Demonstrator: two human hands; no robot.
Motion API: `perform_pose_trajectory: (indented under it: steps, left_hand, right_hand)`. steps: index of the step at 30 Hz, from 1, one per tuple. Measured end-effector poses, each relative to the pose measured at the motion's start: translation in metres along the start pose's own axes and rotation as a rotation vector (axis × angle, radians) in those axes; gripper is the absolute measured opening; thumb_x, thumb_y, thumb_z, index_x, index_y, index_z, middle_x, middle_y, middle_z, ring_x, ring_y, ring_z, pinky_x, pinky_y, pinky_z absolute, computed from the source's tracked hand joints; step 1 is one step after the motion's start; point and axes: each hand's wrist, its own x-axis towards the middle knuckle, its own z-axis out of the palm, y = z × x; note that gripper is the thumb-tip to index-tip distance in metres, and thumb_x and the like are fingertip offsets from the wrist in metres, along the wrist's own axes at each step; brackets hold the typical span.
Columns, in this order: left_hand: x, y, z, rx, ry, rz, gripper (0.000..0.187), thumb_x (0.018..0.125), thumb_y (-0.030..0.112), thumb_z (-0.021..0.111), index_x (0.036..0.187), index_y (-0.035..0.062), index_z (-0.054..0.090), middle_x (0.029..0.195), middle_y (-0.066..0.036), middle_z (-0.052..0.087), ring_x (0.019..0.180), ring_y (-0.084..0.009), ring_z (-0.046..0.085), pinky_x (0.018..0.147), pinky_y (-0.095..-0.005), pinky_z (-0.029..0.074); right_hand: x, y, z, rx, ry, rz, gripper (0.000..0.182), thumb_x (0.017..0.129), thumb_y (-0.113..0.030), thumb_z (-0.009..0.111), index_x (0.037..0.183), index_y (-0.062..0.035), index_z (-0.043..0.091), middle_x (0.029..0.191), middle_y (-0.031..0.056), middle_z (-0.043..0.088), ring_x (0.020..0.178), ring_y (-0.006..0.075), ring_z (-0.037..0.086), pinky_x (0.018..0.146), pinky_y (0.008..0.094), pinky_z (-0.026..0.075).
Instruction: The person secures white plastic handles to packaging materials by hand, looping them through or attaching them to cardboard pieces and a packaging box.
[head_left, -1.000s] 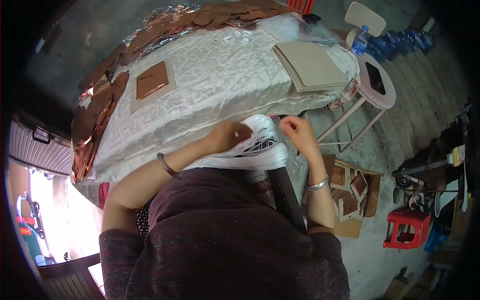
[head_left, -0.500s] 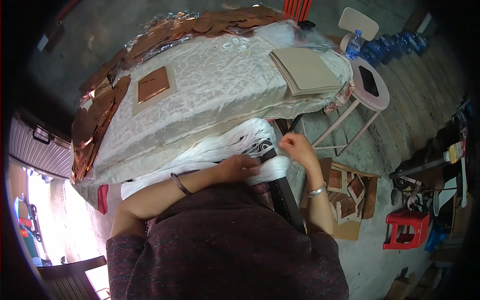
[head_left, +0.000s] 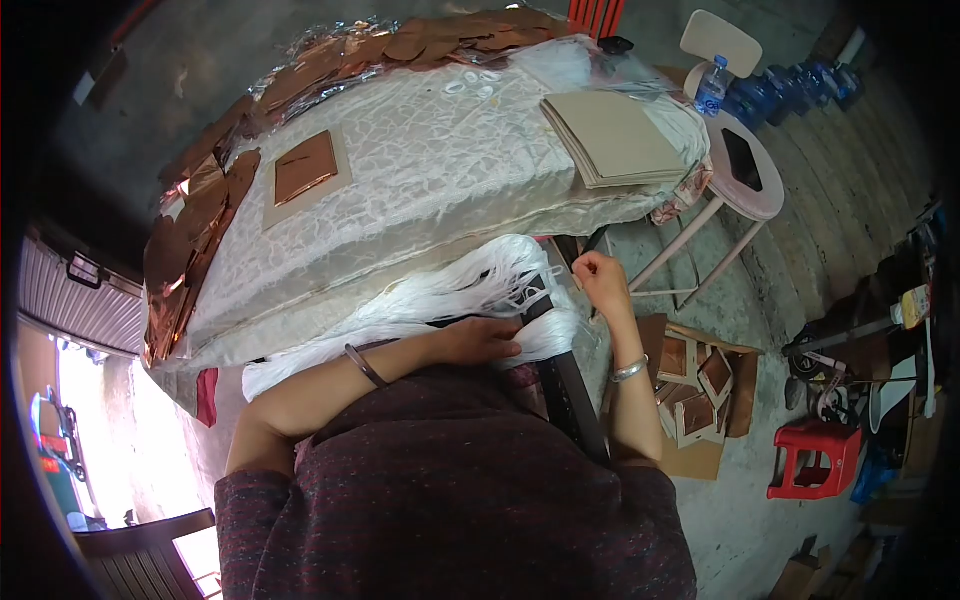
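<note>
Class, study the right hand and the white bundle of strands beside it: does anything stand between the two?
Nothing visible does. The right hand is just off the right end of the white bundle, and no separate object shows in the narrow gap between them. Whether that hand pinches anything is too small to tell.

No wording can be read with certainty. A blue label wraps a clear bottle at the far edge of a pale stool, its white lettering too small to make out. Dark marks on a copper-coloured sheet, lying on the cloth-covered desk, form no legible letters or numbers.
</note>
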Motion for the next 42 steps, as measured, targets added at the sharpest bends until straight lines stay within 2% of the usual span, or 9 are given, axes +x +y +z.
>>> perform_pose_trajectory:
  steps: [13,15,18,22,25,30,35,37,42]
  left_hand:
    - [-0.004,0.002,-0.001,0.027,0.011,0.02,0.037,0.084,0.034,0.053,0.106,0.0051,0.055,0.096,-0.017,0.059,0.092,-0.0259,0.056,0.08,-0.0341,0.042]
    - [-0.004,-0.002,0.001,0.034,0.024,0.033,0.037,0.084,0.034,0.053,0.106,0.0048,0.055,0.096,-0.017,0.059,0.092,-0.0265,0.056,0.08,-0.0343,0.042]
    - [-0.004,-0.003,0.0,0.052,0.04,0.046,0.038,0.083,0.035,0.054,0.106,0.0042,0.056,0.096,-0.017,0.059,0.093,-0.0275,0.056,0.08,-0.0348,0.042]
    - [-0.002,-0.015,0.004,0.073,0.092,0.083,0.038,0.083,0.035,0.055,0.105,0.0039,0.056,0.097,-0.018,0.059,0.092,-0.0292,0.057,0.079,-0.0357,0.043]
    - [-0.004,-0.007,0.0,0.079,0.05,0.078,0.037,0.083,0.035,0.054,0.104,0.0044,0.057,0.096,-0.018,0.059,0.092,-0.0297,0.057,0.079,-0.036,0.043]
    - [-0.005,0.0,-0.002,0.059,0.067,0.049,0.036,0.084,0.034,0.054,0.103,0.0035,0.057,0.096,-0.016,0.06,0.091,-0.0265,0.057,0.08,-0.0347,0.043]
    - [-0.002,0.01,-0.013,0.072,0.187,0.08,0.031,0.083,0.026,0.057,0.103,0.0025,0.058,0.095,-0.012,0.061,0.086,-0.0203,0.058,0.076,-0.0313,0.045]
    - [0.01,0.014,-0.019,0.024,0.46,0.136,0.025,0.081,0.019,0.06,0.1,0.0031,0.06,0.09,-0.011,0.061,0.081,-0.0172,0.059,0.069,-0.0292,0.046]
    - [0.048,0.02,-0.016,0.115,0.516,0.271,0.019,0.075,0.01,0.061,0.092,0.0023,0.06,0.083,-0.012,0.059,0.075,-0.02,0.059,0.066,-0.0301,0.047]
  right_hand:
    - [-0.008,-0.034,0.006,0.241,-0.375,-0.046,0.01,0.077,-0.01,0.062,0.08,0.0001,0.06,0.068,-0.0001,0.056,0.061,0.0051,0.049,0.054,0.0215,0.04]
    - [-0.011,-0.043,0.017,0.173,-0.329,-0.247,0.01,0.074,-0.009,0.064,0.078,-0.0011,0.06,0.07,0.0025,0.054,0.062,0.0091,0.051,0.056,0.0233,0.041]
    - [-0.013,-0.062,0.018,-0.139,-0.316,-0.37,0.01,0.07,-0.008,0.065,0.074,-0.0017,0.058,0.072,0.0062,0.052,0.063,0.0145,0.053,0.057,0.0254,0.042]
    - [-0.014,-0.063,0.016,-0.218,-0.263,-0.424,0.008,0.068,-0.004,0.062,0.072,-0.0025,0.055,0.07,0.0088,0.052,0.061,0.0188,0.054,0.056,0.0284,0.042]
    - [-0.006,-0.045,0.003,0.021,-0.322,-0.34,0.005,0.071,-0.006,0.059,0.073,-0.004,0.055,0.064,0.0061,0.052,0.063,0.0188,0.053,0.055,0.0293,0.042]
    - [-0.003,-0.038,-0.021,0.587,-0.409,0.107,0.005,0.073,-0.004,0.058,0.072,-0.005,0.054,0.062,-0.0027,0.053,0.052,0.0031,0.046,0.046,0.0186,0.036]
    - [-0.004,-0.029,-0.017,0.537,-0.52,0.08,0.004,0.074,-0.003,0.057,0.075,-0.0033,0.054,0.06,-0.0021,0.053,0.051,0.0031,0.046,0.045,0.018,0.036]
    - [-0.008,-0.032,-0.019,0.588,-0.545,0.095,0.003,0.075,-0.003,0.056,0.076,-0.0026,0.054,0.06,-0.0018,0.053,0.05,0.0025,0.045,0.045,0.018,0.037]
    - [-0.009,-0.045,-0.031,0.688,-0.508,0.181,0.005,0.079,-0.008,0.057,0.078,-0.0042,0.053,0.059,-0.0011,0.052,0.045,0.0029,0.043,0.039,0.0166,0.031]
